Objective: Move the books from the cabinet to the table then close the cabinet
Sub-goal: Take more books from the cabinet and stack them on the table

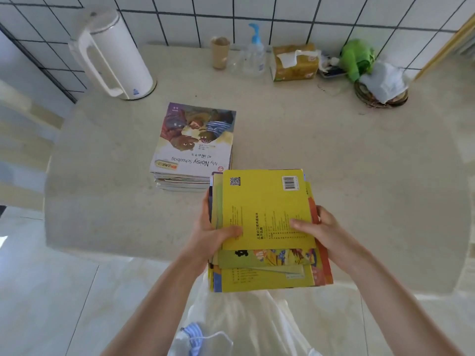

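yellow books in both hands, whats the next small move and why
Probably lower the yellow books onto the bare table just right of the stack already lying there. The left hand and right hand grip the bundle by its sides, and it hangs over the table's near edge, not yet set down. The books are fanned unevenly, so setting them flat seems safer than topping the stack.

Bare table [347, 155] lies right of the book pile [192, 147]; clutter [293, 62] lines the wall.
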`<state>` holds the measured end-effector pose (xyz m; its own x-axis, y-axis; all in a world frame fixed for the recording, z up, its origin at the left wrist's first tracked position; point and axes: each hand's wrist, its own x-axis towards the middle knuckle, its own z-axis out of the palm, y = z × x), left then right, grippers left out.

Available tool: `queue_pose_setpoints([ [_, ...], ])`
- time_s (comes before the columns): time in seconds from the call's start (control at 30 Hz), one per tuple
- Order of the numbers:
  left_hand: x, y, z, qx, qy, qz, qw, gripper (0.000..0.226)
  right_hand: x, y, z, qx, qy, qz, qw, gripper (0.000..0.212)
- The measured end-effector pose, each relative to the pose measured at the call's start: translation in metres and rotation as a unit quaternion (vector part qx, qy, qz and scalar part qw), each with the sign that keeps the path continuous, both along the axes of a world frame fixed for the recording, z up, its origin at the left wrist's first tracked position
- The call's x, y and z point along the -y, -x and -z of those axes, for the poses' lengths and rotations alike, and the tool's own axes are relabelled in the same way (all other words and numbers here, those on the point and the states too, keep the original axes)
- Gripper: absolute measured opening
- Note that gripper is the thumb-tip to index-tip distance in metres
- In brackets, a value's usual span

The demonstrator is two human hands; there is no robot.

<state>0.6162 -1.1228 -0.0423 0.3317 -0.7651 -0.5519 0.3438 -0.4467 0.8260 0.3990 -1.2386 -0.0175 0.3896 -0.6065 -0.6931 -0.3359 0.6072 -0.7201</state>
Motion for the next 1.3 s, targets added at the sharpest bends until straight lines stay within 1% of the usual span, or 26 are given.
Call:
queue_pose_setpoints([
  [0.07,0.016,-0.002,0.009,0.006,0.011,0.040,0.999,0.104,0.010,0.002,0.006,-0.001,-0.003,0.003,1.000,0.069],
  [0.17,0.045,-0.005,0.014,0.023,0.020,0.100,0.994,0.103,0.020,0.009,0.015,0.017,-0.013,0.052,0.998,0.060],
  [0.23,0.064,-0.005,0.017,0.040,0.023,0.134,0.990,0.093,0.026,0.013,0.018,0.030,-0.007,0.080,0.996,0.058],
  [0.27,0.074,-0.005,0.017,0.046,0.021,0.150,0.987,0.084,0.029,0.016,0.019,0.038,-0.003,0.090,0.995,0.057],
  [0.33,0.094,-0.007,0.016,0.062,0.029,0.183,0.981,0.077,0.038,0.023,0.021,0.049,0.001,0.107,0.993,0.056],
  [0.5,0.151,-0.008,0.007,0.112,0.086,0.239,0.961,0.087,0.067,0.039,0.025,0.064,0.036,0.128,0.989,0.054],
  [0.57,0.160,0.000,0.004,0.152,0.099,0.235,0.955,0.091,0.081,0.045,0.028,0.049,0.058,0.128,0.989,0.051],
  [0.63,0.161,0.008,0.004,0.194,0.115,0.215,0.950,0.086,0.091,0.050,0.031,0.025,0.109,0.113,0.987,0.050],
  [0.7,0.158,0.017,0.009,0.229,0.131,0.199,0.944,0.080,0.094,0.051,0.036,-0.005,0.155,0.120,0.981,0.054],
  [0.73,0.155,0.019,0.013,0.244,0.138,0.185,0.942,0.082,0.093,0.049,0.040,-0.018,0.173,0.133,0.976,0.055],
  [0.8,0.154,0.022,0.020,0.265,0.146,0.172,0.937,0.093,0.087,0.048,0.051,-0.032,0.190,0.160,0.968,0.057],
  [0.9,0.153,0.024,0.023,0.279,0.137,0.191,0.931,0.100,0.079,0.057,0.070,-0.034,0.203,0.164,0.965,0.055],
  [1.1,0.151,0.021,0.032,0.314,0.156,0.224,0.909,0.094,0.075,0.072,0.083,-0.060,0.229,0.099,0.967,0.042],
  [1.2,0.152,0.019,0.034,0.304,0.150,0.246,0.908,0.088,0.077,0.077,0.084,-0.058,0.220,0.057,0.972,0.041],
  [1.3,0.151,0.021,0.034,0.304,0.140,0.238,0.912,0.086,0.080,0.078,0.085,-0.055,0.233,0.028,0.970,0.041],
])
